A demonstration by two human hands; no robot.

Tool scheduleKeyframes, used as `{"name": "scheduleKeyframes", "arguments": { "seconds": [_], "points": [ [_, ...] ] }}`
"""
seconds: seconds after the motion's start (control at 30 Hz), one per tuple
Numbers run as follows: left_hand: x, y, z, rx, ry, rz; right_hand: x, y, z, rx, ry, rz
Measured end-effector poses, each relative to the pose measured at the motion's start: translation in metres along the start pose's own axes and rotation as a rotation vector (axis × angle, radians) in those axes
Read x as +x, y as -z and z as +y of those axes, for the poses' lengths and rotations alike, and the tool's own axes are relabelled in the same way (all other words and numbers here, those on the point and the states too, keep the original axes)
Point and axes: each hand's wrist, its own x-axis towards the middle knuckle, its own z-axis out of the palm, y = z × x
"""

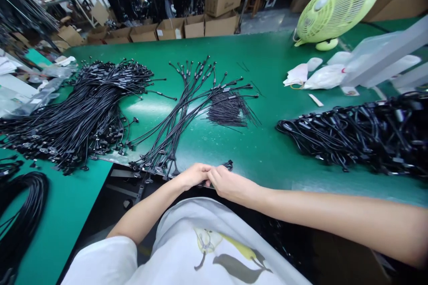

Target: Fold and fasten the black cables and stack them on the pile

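At the table's near edge, my left hand (194, 175) and my right hand (229, 183) meet with fingers closed. They are shut on a black cable (229, 165), of which only a small end shows beyond my right fingers; the rest is hidden by the hands. Just left of them lies a loose spread of black cables (177, 129), connectors hanging over the near edge. Straight ahead is a small pile of thin black ties (227, 109), partly under some of those cables.
A large heap of straight black cables (90, 98) covers the left side. Bundled cables (361, 136) are piled at the right on the green table (267, 160). A green fan (337, 9) and white plastic bags (326, 77) stand behind. Cardboard boxes (170, 29) line the far edge.
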Motion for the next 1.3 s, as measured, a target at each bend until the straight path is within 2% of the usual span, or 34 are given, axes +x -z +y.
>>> {"name": "scheduleKeyframes", "arguments": {
  "seconds": [0.1,0.17,0.27,0.37,0.43,0.5,0.57,0.6,0.7,0.77,0.8,0.83,0.9,0.97,1.0,1.07,1.13,1.17,1.23,1.3],
  "points": [
    [-0.002,-0.006,0.001,0.009,0.006,-0.002,-0.001,-0.003,0.006,0.021,0.068,0.004],
    [-0.004,-0.011,0.004,0.009,-0.005,0.011,-0.003,-0.008,0.010,0.100,0.030,-0.005],
    [-0.004,-0.018,0.011,-0.030,-0.054,0.035,-0.003,-0.020,0.018,0.341,-0.104,-0.069],
    [0.004,-0.023,0.017,-0.169,-0.150,0.143,0.002,-0.030,0.024,0.615,-0.357,-0.135],
    [0.012,-0.024,0.021,-0.321,-0.171,0.252,0.008,-0.033,0.025,0.788,-0.596,-0.069],
    [0.016,-0.022,0.025,-0.430,-0.185,0.331,0.012,-0.033,0.024,0.990,-0.819,0.095],
    [0.013,-0.019,0.030,-0.375,-0.293,0.371,0.012,-0.034,0.024,1.220,-0.970,0.262],
    [0.010,-0.016,0.032,-0.260,-0.381,0.386,0.010,-0.035,0.024,1.334,-1.009,0.316],
    [-0.004,-0.010,0.035,0.264,-0.573,0.372,-0.003,-0.037,0.030,1.568,-1.053,0.356],
    [-0.008,-0.008,0.034,0.538,-0.563,0.270,-0.012,-0.034,0.033,1.558,-1.103,0.372],
    [-0.007,-0.008,0.033,0.597,-0.532,0.220,-0.014,-0.030,0.033,1.512,-1.123,0.394],
    [-0.006,-0.007,0.033,0.602,-0.492,0.186,-0.015,-0.025,0.032,1.465,-1.113,0.421],
    [-0.003,-0.006,0.036,0.473,-0.426,0.209,-0.013,-0.015,0.024,1.423,-0.985,0.446],
    [-0.006,-0.003,0.044,0.299,-0.418,0.242,-0.007,-0.010,0.016,1.488,-0.826,0.395],
    [-0.010,-0.003,0.050,0.261,-0.435,0.218,-0.005,-0.010,0.014,1.556,-0.779,0.348],
    [-0.022,-0.006,0.058,0.336,-0.467,0.057,-0.006,-0.016,0.015,1.684,-0.808,0.277],
    [-0.030,-0.013,0.060,0.492,-0.431,-0.148,-0.011,-0.024,0.022,1.687,-0.946,0.301],
    [-0.030,-0.017,0.057,0.529,-0.381,-0.196,-0.015,-0.026,0.026,1.635,-1.008,0.339],
    [-0.025,-0.023,0.046,0.449,-0.273,-0.137,-0.022,-0.026,0.031,1.515,-1.026,0.402],
    [-0.017,-0.022,0.034,0.200,-0.206,-0.015,-0.025,-0.020,0.031,1.423,-0.889,0.400]
  ]
}}
